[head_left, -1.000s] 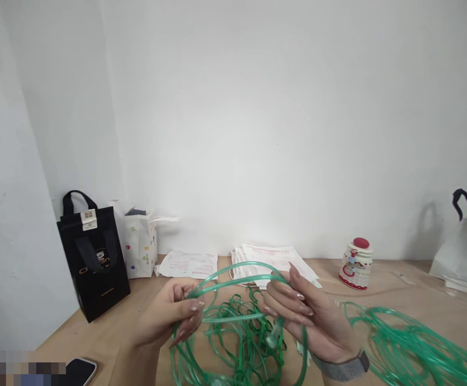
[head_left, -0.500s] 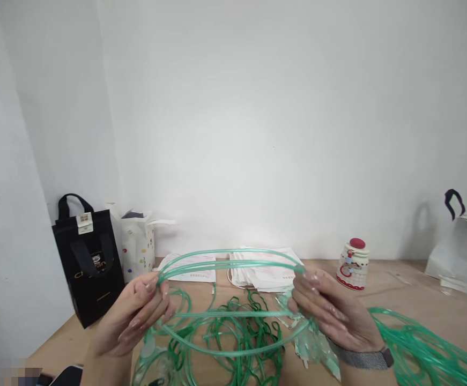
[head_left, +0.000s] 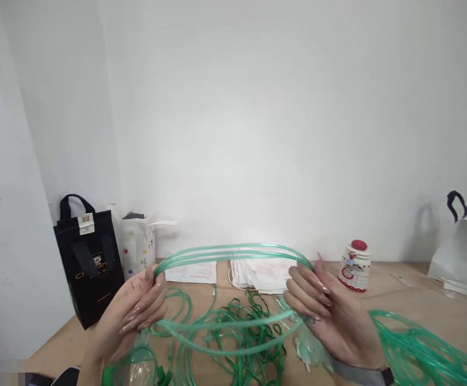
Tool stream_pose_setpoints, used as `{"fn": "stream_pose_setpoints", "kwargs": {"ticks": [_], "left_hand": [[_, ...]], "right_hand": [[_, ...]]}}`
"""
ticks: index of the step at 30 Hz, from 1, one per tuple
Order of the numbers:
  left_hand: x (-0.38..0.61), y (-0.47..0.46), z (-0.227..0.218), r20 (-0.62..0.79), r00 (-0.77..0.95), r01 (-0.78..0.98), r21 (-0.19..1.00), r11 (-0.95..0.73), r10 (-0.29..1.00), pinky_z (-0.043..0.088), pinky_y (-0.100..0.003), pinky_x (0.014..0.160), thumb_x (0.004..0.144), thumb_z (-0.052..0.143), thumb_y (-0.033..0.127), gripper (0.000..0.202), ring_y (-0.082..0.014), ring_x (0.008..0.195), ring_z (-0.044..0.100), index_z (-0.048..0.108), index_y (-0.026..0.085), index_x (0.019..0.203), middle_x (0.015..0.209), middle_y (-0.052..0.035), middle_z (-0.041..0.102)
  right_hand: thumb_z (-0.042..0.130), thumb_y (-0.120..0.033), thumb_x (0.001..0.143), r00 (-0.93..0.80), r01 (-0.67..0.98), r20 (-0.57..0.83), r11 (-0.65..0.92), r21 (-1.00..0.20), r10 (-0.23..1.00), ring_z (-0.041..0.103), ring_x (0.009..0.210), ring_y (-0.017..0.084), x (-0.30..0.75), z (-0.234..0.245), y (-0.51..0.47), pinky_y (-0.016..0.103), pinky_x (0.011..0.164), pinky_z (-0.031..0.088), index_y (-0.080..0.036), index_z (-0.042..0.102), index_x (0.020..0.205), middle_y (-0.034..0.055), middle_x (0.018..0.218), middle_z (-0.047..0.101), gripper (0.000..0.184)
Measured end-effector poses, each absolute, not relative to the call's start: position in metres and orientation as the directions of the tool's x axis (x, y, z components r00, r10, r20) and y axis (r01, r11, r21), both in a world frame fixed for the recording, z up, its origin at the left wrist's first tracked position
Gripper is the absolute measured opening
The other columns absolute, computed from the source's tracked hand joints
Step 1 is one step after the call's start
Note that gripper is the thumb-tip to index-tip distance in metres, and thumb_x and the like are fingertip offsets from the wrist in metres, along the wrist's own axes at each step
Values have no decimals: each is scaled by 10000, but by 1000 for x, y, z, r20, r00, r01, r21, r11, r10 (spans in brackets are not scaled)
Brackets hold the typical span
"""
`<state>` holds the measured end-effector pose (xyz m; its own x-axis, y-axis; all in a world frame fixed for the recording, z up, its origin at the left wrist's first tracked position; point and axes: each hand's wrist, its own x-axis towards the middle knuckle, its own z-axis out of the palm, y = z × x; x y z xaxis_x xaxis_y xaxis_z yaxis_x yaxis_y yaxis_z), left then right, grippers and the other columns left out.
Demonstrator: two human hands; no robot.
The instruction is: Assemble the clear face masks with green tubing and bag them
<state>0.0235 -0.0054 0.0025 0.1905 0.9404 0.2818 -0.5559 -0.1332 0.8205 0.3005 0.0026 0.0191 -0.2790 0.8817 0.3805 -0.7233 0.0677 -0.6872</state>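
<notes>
Left hand (head_left: 140, 304) and right hand (head_left: 326, 304) are clamped on opposite sides of a green tubing coil (head_left: 233, 253), lower centre, well apart, guessing so the loops don't tangle.

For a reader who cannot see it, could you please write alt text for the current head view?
Left hand and right hand hold looped green tubing between them over a table. A black bag and a jar stand farther back.

Brown table (head_left: 410, 298) carried black bag (head_left: 92, 268), spotted bag (head_left: 139, 247), white packets (head_left: 263, 277), jar (head_left: 354, 266); green straps (head_left: 240, 362) lay in middle, tubes (head_left: 422, 343) at right.
</notes>
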Motion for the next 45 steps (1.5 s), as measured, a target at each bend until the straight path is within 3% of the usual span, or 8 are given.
{"fn": "stream_pose_setpoints", "kwargs": {"ticks": [11,18,24,29,32,35,40,45], "left_hand": [[47,-1,1,229,374,-536,844,8,899,160,-152,361,876,445,307,344,-43,400,93,453,147,572,481,84,249],[42,3,-8,226,602,-446,891,87,766,179,-152,338,805,559,309,242,-11,345,169,600,132,966,542,60,390],[48,1,-6,130,459,-441,892,98,879,130,-144,355,880,418,359,366,-17,363,125,606,117,680,457,85,277],[42,-1,-9,215,581,-412,909,56,785,246,-157,372,733,647,345,338,-32,388,349,623,169,1021,582,32,475],[40,2,-16,177,655,-358,929,96,735,264,-204,319,773,335,652,665,-63,294,383,701,97,802,466,-17,514],[47,3,-17,96,619,-277,955,102,780,175,-215,270,805,84,650,848,-48,204,247,616,101,439,268,21,331],[49,-3,-7,172,557,-281,960,-10,812,181,-169,323,822,510,385,325,-26,320,272,676,110,874,437,56,398],[50,-8,-5,204,515,-311,950,-40,833,191,-202,332,870,358,454,438,-47,338,332,608,148,1059,551,12,495]], "right_hand": [[663,-248,740,-236,-776,294,3,-631,926,92,395,36,284,7,28,84,314,234,-154,469,585,-105,498,206,266],[716,-212,684,-187,-794,267,15,-608,945,127,378,30,284,4,32,77,292,240,-144,526,649,-113,491,221,205],[749,-192,647,-51,-861,284,102,-499,958,155,365,23,281,6,28,82,279,241,-149,503,595,-112,472,264,255],[734,-222,666,-8,-816,279,155,-557,960,154,367,22,284,8,26,83,283,237,-143,553,622,-107,467,279,203],[741,-241,654,2,-763,282,183,-619,960,140,380,23,285,8,24,87,289,223,-140,593,651,-106,468,275,179],[746,-273,643,59,-708,312,260,-657,948,139,394,26,281,9,20,97,302,211,-144,609,656,-103,476,263,189],[692,-353,699,177,-577,375,404,-709,910,135,410,36,279,10,18,132,326,177,-147,606,656,-99,488,229,227],[643,-412,730,111,-272,468,480,-834,877,220,413,46,283,7,15,179,365,189,-153,607,676,-84,474,259,267]]}}
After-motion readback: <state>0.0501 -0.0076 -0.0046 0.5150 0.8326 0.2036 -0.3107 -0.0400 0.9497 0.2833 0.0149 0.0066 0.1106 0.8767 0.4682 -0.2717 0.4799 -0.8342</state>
